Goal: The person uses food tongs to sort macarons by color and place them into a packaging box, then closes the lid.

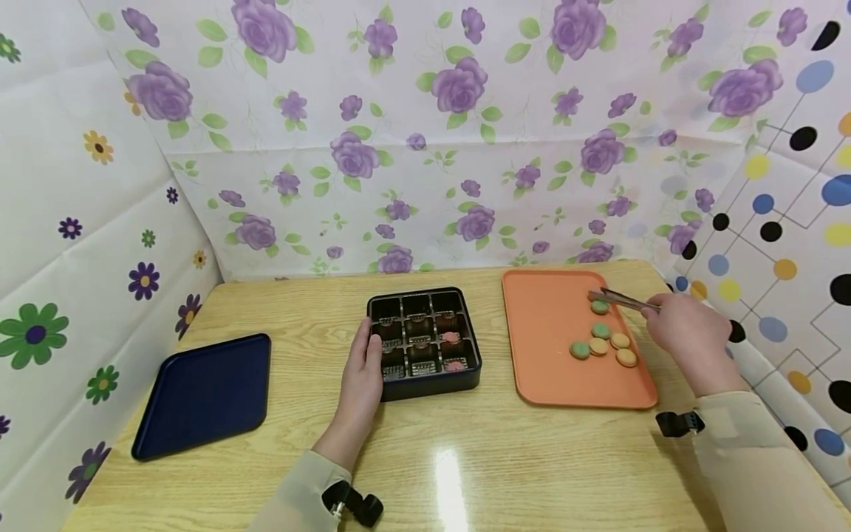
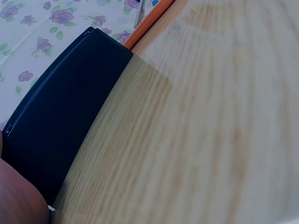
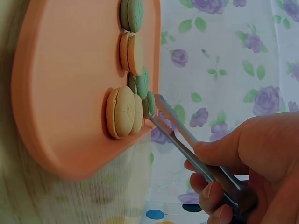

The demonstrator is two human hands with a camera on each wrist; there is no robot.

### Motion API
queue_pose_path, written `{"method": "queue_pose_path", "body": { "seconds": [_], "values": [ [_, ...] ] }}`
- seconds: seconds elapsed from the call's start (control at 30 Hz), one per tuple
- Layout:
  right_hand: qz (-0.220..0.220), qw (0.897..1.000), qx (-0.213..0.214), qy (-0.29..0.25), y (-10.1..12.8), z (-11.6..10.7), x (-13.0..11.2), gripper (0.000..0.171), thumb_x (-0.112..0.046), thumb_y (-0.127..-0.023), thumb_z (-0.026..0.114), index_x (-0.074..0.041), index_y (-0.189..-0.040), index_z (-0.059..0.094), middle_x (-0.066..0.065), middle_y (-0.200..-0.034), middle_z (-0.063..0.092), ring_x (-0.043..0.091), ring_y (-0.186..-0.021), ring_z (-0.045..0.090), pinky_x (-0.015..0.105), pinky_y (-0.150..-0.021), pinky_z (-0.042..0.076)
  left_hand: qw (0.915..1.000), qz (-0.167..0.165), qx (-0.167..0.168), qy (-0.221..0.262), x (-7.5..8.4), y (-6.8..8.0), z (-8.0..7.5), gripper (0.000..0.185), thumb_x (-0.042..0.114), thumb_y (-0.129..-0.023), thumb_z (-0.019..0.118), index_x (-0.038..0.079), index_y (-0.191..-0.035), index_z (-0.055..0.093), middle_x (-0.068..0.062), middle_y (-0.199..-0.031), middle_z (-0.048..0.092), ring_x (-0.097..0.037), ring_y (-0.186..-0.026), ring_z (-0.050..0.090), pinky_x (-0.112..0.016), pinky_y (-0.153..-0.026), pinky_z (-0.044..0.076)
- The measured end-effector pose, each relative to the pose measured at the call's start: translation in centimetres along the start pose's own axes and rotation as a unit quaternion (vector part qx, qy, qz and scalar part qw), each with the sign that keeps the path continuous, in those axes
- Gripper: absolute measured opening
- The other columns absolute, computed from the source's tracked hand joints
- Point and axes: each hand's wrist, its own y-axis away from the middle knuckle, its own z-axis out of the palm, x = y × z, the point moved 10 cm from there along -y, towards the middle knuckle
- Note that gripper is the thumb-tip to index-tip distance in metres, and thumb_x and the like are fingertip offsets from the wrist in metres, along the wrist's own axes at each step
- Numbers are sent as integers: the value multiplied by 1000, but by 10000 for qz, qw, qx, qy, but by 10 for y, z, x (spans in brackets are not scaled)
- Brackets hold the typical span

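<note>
Your right hand grips metal tongs, tips closed on a green macaron on the orange tray. Your left hand rests flat-fingered against the black compartment box, holding nothing.

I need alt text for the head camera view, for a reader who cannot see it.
A right hand holds metal tongs at a green macaron on an orange plastic tray, while the left hand rests against a black compartmented box on a wooden table.
</note>
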Motion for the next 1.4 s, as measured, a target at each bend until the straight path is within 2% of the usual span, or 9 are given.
{"method": "queue_pose_path", "body": {
  "seconds": [0.27, 0.5, 0.73, 0.83, 1.03, 1.27, 1.4],
  "values": [
    [-39, 9998, 198, -45, 0, 2, 0, 35, -28, -114, 59, 0, -130, 73, 21, -94, 72, 36, -69, 62, 52, -55, 45, 10000, -67, 38, 10, -4, -2, -1, 63, 49, -122, 36, 31, -179, 19, 5, -183, 16, -29, -167, 23, -59, -134, 20],
    [-88, 9991, 381, -174, 3, 0, -7, 36, -30, -115, 59, -3, -135, 73, 21, -95, 73, 33, -66, 60, 50, -53, 44, 10000, 18, 97, 5, -3, -2, -1, 62, 47, -122, 36, 27, -179, 20, 1, -184, 17, -31, -167, 21, -59, -134, 19],
    [-362, 9964, 614, -461, 9, -1, -22, 38, -31, -115, 59, -3, -137, 73, 11, -74, 63, 28, -55, 48, 41, -48, 36, 9998, 104, 140, -2, -2, -3, -3, 65, 51, -121, 36, 25, -179, 22, 1, -183, 19, -29, -168, 16, -57, -135, 17],
    [-493, 9952, 649, -536, 12, -1, -30, 40, -33, -115, 59, -3, -139, 72, 11, -75, 63, 28, -54, 46, 39, -47, 34, 9999, 90, 137, -6, -1, -2, -3, 66, 52, -121, 36, 25, -179, 22, 1, -183, 18, -28, -168, 16, -56, -135, 17],
    [-757, 9939, 543, -593, 19, 0, -50, 46, -37, -115, 58, -3, -146, 69, 14, -87, 68, 27, -56, 49, 39, -48, 34, 9999, 69, 106, 29, -2, -2, -1, 65, 49, -122, 36, 24, -179, 21, 1, -184, 17, -29, -169, 15, -57, -135, 17],
    [-971, 9908, 707, -621, 26, -6, -73, 46, -37, -115, 62, -4, -146, 70, 30, -126, 68, 26, -61, 54, 40, -49, 37, 9999, 40, 125, 61, -2, -2, -1, 64, 48, -122, 37, 24, -179, 21, 1, -184, 18, -29, -168, 16, -57, -135, 17],
    [-1084, 9892, 658, -728, 31, -6, -88, 43, -36, -115, 62, -6, -144, 72, 27, -124, 68, 26, -65, 56, 40, -51, 38, 9999, 29, 118, 70, -3, -2, -1, 64, 47, -122, 37, 24, -179, 21, 1, -184, 17, -29, -169, 16, -57, -135, 17]
  ]
}}
